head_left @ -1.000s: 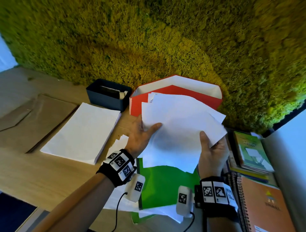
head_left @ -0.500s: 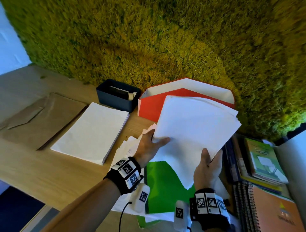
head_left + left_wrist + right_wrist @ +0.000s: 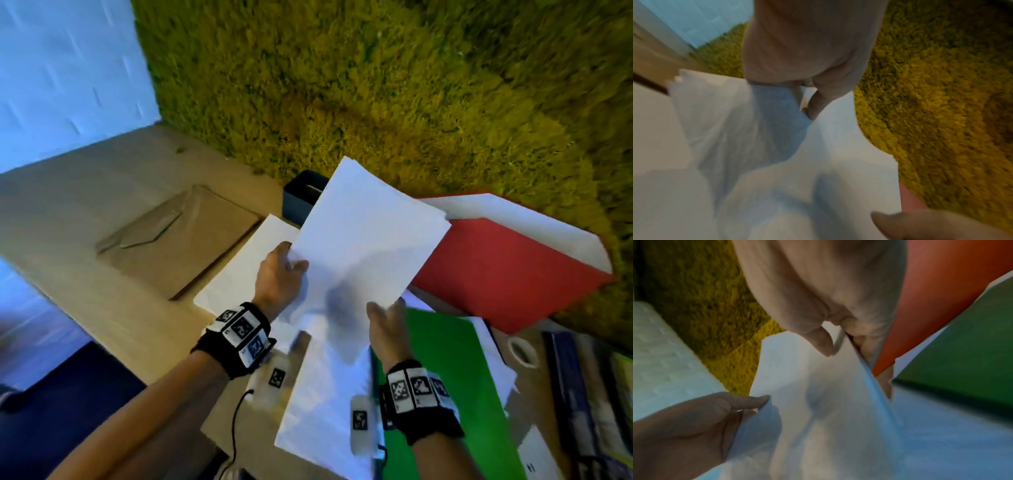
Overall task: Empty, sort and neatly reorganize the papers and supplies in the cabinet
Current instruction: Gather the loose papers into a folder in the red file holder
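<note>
- Left hand (image 3: 279,279) and right hand (image 3: 388,329) pinch opposite edges of the sheets (image 3: 368,246), keeping them squared.
- Probably bound for the stack (image 3: 239,270) on the tabletop (image 3: 102,301).

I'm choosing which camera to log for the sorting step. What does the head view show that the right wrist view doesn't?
Only the head view shows the wooden table, brown envelope, dark bin, the paper stack lying on the table and the tape roll. Only the right wrist view shows the right hand's thumb pinching the held sheets close up. Both show the left hand, right hand, red folder, green folder and moss wall.
</note>
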